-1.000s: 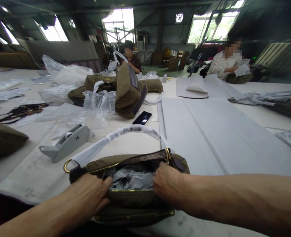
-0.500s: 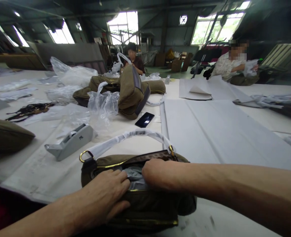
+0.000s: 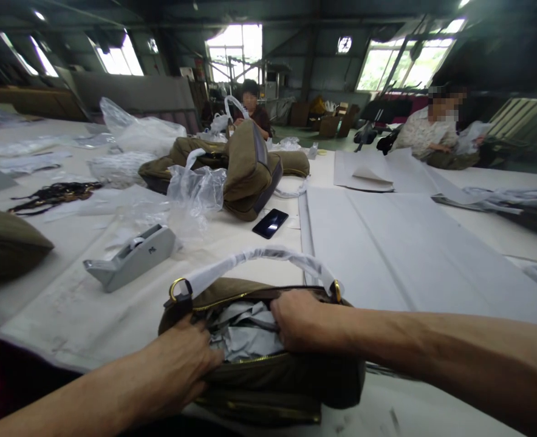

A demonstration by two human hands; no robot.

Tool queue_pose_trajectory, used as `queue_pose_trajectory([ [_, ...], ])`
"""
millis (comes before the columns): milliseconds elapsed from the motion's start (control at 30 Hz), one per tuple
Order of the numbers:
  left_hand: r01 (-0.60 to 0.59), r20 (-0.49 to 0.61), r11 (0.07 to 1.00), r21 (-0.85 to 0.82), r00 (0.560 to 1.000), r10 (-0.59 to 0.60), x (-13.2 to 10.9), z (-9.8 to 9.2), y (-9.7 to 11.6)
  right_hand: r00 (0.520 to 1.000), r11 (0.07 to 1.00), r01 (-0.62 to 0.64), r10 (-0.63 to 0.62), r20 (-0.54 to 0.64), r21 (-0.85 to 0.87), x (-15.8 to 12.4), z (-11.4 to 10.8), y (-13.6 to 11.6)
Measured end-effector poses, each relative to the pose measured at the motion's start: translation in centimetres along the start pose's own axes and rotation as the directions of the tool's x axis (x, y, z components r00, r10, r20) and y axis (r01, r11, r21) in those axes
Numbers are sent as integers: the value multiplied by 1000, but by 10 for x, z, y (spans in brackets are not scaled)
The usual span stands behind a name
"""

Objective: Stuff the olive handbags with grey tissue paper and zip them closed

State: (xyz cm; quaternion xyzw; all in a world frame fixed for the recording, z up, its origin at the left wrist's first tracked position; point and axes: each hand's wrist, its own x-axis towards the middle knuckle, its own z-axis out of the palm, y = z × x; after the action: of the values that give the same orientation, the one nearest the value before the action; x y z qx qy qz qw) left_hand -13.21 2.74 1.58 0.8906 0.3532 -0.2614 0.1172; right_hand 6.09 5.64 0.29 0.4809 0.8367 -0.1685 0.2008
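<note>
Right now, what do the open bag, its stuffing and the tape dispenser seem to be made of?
Bag: probably matt olive-brown cloth, since its surface folds softly and hardly shines.
Stuffing: likely thin grey paper, judging by its sharp crumples, though plastic film is possible.
Tape dispenser: seems smooth grey plastic, with even colour and clean edges; painted metal cannot be excluded.

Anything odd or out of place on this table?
Nothing looks spilled or damaged. The phone seems slightly out of place, likely a personal item, lying between the open bag and the piled bags.
</note>
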Motion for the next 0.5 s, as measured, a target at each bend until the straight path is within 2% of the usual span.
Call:
queue_pose_trajectory([
  [67, 0, 30, 998, -65, 1000, 2, -6, -4, 1, 998, 997, -60, 60, -4, -58, -3, -8, 6],
  [167, -27, -15, 995, -92, 1000, 26, -11, -6, 0, 996, 991, -86, 85, -10, -98, -10, -20, 13],
  [267, -74, -161, 988, -132, 986, 52, -10, -7, 0, 1000, 997, -10, 11, 10, -72, -13, -29, 19],
  [367, -193, -277, 967, -166, 950, 142, -1, -11, 3, 996, 997, 74, -73, 50, -24, -9, -33, 26],
  [500, -248, -229, 953, -173, 951, 206, 15, -13, 10, 971, 980, 192, -197, 135, 50, -3, -29, 25],
])
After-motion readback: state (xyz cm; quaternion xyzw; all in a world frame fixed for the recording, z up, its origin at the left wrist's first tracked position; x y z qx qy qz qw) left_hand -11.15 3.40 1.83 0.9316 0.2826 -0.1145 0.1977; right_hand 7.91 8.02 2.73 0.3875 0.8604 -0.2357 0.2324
